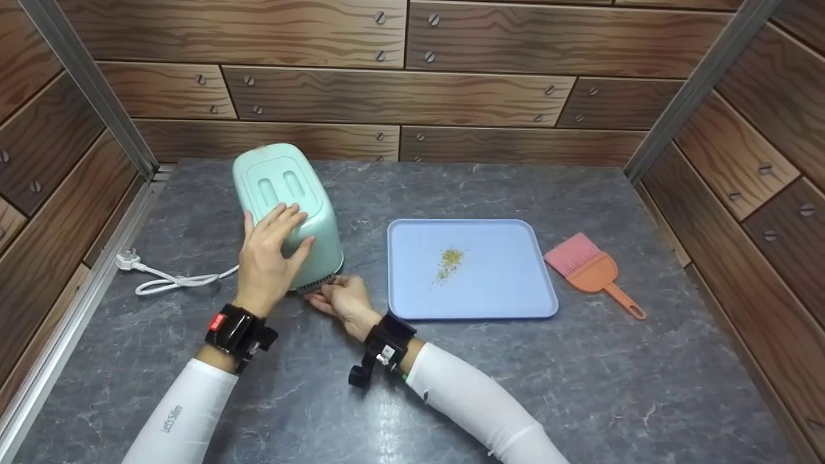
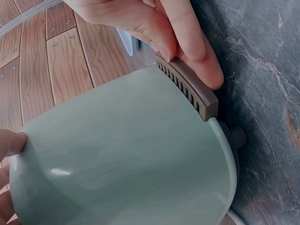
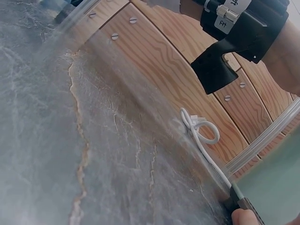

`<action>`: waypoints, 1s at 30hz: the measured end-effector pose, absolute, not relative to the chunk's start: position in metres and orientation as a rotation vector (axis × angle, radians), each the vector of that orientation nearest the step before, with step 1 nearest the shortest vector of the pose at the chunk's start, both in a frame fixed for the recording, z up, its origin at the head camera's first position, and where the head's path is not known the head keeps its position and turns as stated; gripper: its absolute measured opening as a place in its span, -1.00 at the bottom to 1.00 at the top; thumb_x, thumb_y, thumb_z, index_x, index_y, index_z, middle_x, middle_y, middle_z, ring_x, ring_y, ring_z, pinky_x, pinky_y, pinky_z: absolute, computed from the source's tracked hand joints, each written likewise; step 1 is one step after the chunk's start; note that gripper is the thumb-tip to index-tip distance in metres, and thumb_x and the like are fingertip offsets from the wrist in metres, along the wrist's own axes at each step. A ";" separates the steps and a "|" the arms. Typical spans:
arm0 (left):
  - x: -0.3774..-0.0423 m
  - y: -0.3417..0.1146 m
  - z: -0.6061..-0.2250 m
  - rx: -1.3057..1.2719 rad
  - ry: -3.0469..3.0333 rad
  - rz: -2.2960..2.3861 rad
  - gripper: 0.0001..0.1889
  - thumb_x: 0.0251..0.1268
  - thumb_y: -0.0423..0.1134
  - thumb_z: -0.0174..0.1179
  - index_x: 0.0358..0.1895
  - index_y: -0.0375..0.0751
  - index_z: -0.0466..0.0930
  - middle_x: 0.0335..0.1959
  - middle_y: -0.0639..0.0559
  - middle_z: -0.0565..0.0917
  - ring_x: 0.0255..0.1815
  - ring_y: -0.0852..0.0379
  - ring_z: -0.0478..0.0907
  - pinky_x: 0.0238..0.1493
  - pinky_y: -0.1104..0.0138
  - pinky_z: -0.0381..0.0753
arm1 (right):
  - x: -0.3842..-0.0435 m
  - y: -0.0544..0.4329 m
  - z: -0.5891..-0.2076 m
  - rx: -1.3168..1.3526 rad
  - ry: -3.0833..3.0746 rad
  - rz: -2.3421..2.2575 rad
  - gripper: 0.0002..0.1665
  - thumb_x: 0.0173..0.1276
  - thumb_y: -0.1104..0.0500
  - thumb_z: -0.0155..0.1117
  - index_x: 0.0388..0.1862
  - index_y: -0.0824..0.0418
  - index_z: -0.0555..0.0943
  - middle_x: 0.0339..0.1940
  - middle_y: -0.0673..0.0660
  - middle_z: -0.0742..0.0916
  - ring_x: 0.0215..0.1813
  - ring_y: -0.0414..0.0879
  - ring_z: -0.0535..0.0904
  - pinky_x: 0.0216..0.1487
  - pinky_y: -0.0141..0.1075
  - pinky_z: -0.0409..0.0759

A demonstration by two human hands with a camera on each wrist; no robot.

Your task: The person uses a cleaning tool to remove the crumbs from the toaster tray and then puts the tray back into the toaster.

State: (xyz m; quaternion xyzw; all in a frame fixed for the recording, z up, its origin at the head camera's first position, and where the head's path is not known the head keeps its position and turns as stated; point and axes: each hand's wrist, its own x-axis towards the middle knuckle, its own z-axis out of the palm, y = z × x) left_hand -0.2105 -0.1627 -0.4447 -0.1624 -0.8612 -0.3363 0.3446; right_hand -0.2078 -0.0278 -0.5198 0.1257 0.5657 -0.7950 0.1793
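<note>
A mint-green toaster with two slots moulded in its top stands at the left of the table. My left hand rests over its top near end, fingers spread, fingertips touching the shell in the left wrist view. Low at the near end sits a brown slotted crumb tray. My right hand pinches this crumb tray between thumb and fingers, close to the tabletop. Its inner part is hidden inside the toaster.
A blue serving tray with yellowish crumbs lies right of the toaster. Beyond it are a pink brush and an orange dustpan. The toaster's white cord and plug lie at left. Wood-patterned walls enclose the table.
</note>
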 end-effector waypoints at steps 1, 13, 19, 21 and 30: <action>-0.210 -0.163 -0.444 -0.422 -2.239 -0.871 -0.63 0.28 -0.33 0.48 0.14 -0.29 0.74 0.24 -0.23 0.75 0.38 -0.29 0.61 0.63 -0.46 0.06 | -0.208 -0.028 -0.520 0.364 1.598 -2.250 -0.76 0.52 0.52 0.02 0.08 0.53 0.54 -0.27 0.27 0.80 -0.31 -0.14 0.78 -0.01 -0.33 0.83; -0.209 -0.163 -0.445 -0.413 -2.245 -0.875 -0.63 0.27 -0.33 0.48 0.14 -0.29 0.74 0.24 -0.23 0.76 0.37 -0.29 0.62 0.63 -0.45 0.07 | -0.212 -0.031 -0.518 0.400 1.562 -2.269 -0.72 0.49 0.55 0.01 0.12 0.59 0.51 -0.09 0.37 0.76 -0.17 -0.02 0.81 0.13 -0.23 0.82; -0.208 -0.163 -0.446 -0.415 -2.237 -0.870 -0.63 0.26 -0.33 0.48 0.14 -0.28 0.75 0.24 -0.22 0.76 0.37 -0.29 0.62 0.63 -0.45 0.07 | -0.213 -0.033 -0.519 0.407 1.533 -2.283 -0.66 0.45 0.60 -0.01 0.15 0.64 0.51 0.03 0.46 0.75 -0.10 0.05 0.83 0.16 -0.21 0.81; -0.209 -0.163 -0.446 -0.418 -2.230 -0.870 -0.63 0.26 -0.34 0.48 0.13 -0.28 0.75 0.24 -0.22 0.76 0.37 -0.29 0.62 0.62 -0.45 0.08 | -0.214 -0.034 -0.519 0.412 1.526 -2.293 -0.63 0.43 0.61 -0.02 0.16 0.65 0.51 0.03 0.47 0.76 -0.10 0.06 0.83 0.16 -0.19 0.81; -0.210 -0.162 -0.445 -0.421 -2.228 -0.868 -0.64 0.28 -0.33 0.48 0.13 -0.29 0.74 0.24 -0.22 0.76 0.38 -0.28 0.62 0.62 -0.45 0.09 | -0.216 -0.038 -0.517 0.404 1.545 -2.294 -0.64 0.41 0.63 -0.06 0.10 0.68 0.56 0.16 0.47 0.73 0.01 0.14 0.83 0.17 -0.20 0.81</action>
